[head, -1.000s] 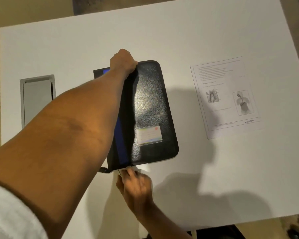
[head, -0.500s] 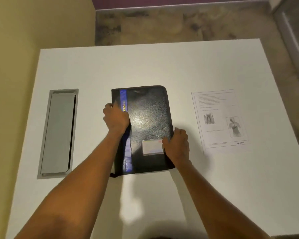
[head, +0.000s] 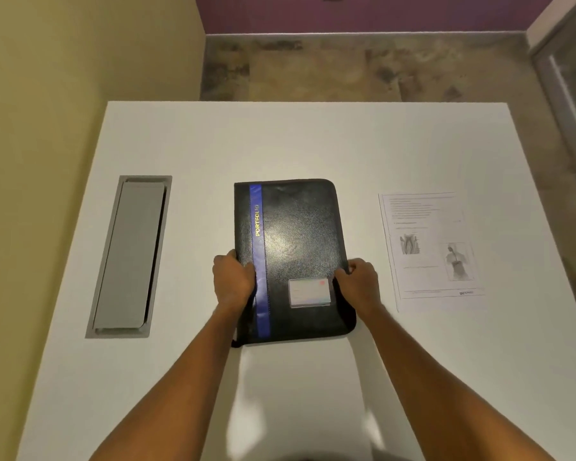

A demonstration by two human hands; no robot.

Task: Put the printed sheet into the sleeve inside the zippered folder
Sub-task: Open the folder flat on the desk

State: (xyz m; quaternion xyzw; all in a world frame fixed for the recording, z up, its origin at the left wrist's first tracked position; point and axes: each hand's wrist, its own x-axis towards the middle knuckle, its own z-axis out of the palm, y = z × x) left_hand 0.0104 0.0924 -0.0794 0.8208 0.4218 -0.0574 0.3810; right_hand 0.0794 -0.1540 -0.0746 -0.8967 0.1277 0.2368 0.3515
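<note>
A black zippered folder with a blue stripe lies closed and flat in the middle of the white table. A pale card sits in a window on its cover. My left hand grips the folder's left spine edge, fingers curled onto the cover. My right hand grips the folder's right edge, fingertips at the zipper side. The printed sheet, with text and two diagrams, lies flat on the table to the right of the folder, apart from both hands. The sleeve inside is hidden.
A grey cable hatch is set into the table at the left. A yellow wall runs close along the table's left side. Mottled floor lies beyond the far edge.
My left hand slid down the spine from the folder's far corner to its lower left edge. My right hand moved from the near edge to the right edge. The view pulled back.
</note>
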